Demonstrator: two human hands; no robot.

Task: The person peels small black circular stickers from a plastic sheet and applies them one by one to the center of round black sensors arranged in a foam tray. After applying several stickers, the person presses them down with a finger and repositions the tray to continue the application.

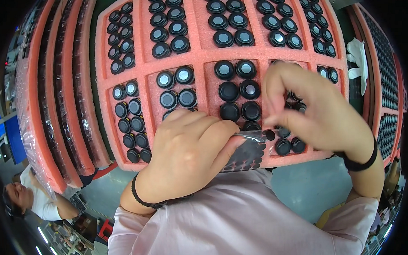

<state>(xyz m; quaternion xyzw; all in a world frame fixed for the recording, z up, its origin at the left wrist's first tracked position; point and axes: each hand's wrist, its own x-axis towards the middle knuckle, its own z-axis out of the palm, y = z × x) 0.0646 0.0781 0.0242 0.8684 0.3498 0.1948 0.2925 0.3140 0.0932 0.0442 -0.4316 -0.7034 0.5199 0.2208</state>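
My left hand (187,151) pinches the top edge of a clear sheet (244,152) bearing rows of small black round stickers, between thumb and index finger. At the sheet's right corner one black sticker (270,134) stands out from the rest. Just above it my right hand (310,108) has its thumb and bent fingers drawn together, slightly blurred; anything between the tips is too small to make out. Both hands are over a pink foam tray (197,59) of black round parts. Most nearby parts show silver-grey centres (249,89), while some have all-black tops (228,90).
Pink foam trays wrapped in clear film (57,91) stand in a row at left. More filled trays (387,80) are at right, with a white glove (358,65) beside them. A co-worker (42,196) is at the lower left.
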